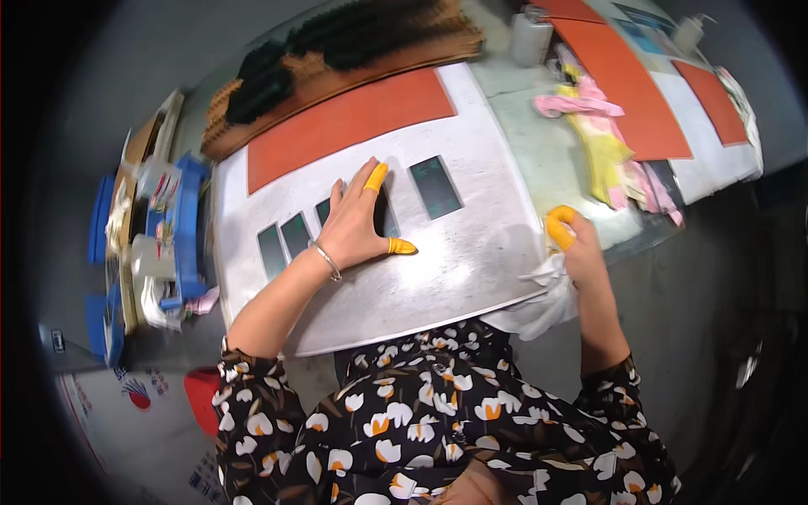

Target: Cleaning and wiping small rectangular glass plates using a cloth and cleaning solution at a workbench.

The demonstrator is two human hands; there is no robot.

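Note:
My left hand (357,220) lies over a row of dark rectangular panels on a white-grey board (454,261). Yellow finger cots cover its thumb and index finger, which are spread apart beside one partly hidden panel (385,215). To the right of that hand lies a separate dark panel (436,187); to its left are two narrower-looking ones, a panel (295,234) and an outermost panel (272,251). At the board's right edge my right hand (581,248), a yellow cot on a curled finger, is closed on a white cloth (539,307) that hangs over the edge.
Behind the panels lies an orange mat (353,126), then a cardboard tray (337,84) of dark pieces. Pink and yellow cloths (602,143), another orange mat (631,93) and a metal bottle (531,38) are at right. Blue bins (189,227) stand left.

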